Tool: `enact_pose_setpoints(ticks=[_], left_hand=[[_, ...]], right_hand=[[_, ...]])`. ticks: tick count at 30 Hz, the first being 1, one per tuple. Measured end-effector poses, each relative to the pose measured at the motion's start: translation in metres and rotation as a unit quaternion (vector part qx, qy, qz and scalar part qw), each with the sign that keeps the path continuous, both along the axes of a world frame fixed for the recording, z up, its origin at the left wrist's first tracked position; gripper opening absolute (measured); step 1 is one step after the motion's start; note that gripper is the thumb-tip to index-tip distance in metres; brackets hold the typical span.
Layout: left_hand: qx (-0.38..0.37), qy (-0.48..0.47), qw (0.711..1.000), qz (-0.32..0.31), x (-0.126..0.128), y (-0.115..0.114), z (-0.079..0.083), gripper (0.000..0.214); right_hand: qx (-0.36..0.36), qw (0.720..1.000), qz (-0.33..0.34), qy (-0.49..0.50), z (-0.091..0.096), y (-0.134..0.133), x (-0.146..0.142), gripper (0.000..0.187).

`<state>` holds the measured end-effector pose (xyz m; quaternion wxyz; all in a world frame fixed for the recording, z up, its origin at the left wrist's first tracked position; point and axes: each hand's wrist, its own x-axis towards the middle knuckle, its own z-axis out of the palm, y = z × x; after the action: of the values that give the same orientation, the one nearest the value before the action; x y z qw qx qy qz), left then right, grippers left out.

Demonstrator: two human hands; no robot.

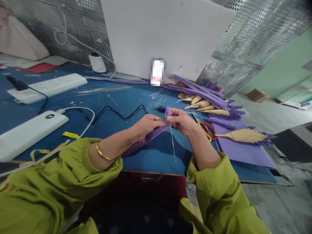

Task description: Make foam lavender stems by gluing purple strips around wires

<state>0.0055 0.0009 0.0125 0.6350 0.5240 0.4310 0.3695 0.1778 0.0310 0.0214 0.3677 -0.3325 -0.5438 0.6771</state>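
Observation:
My left hand (pixel 145 126) is closed in a pinch on a long purple strip (pixel 143 139) that trails back toward my left wrist. My right hand (pixel 182 121) is closed on a small purple fringed roll (pixel 168 111) at the top of a thin wire (pixel 172 141), which hangs down toward the table's front edge. The strip meets the roll between both hands. Both hands hover just above the blue table (pixel 117 130).
Tan cones with purple fringe (pixel 243 135) and purple sheets (pixel 240 151) lie at the right, with red-and-yellow scissors (pixel 207 130). A power strip (pixel 48 86), a white power bank (pixel 26 133) and cables lie left. Loose wires (pixel 102 90) and a white board (pixel 165 35) are behind.

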Motion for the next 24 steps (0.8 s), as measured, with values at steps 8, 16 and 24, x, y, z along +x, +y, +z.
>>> enact_pose_setpoints(ticks=[8,16,24], left_hand=[[-0.071,-0.038,0.996,0.048,0.004,-0.003,0.003,0.014],[-0.083,-0.047,0.993,0.073,0.006,-0.002,0.005,0.009],[-0.030,-0.047,0.997,0.045,0.004,0.000,-0.005,0.018]], right_hand=[[-0.003,0.998,-0.065,-0.017,-0.002,-0.005,-0.012,0.032],[-0.008,0.994,-0.109,-0.020,-0.008,-0.004,-0.020,0.038],[0.012,0.990,-0.136,-0.021,-0.013,-0.004,-0.026,0.046]])
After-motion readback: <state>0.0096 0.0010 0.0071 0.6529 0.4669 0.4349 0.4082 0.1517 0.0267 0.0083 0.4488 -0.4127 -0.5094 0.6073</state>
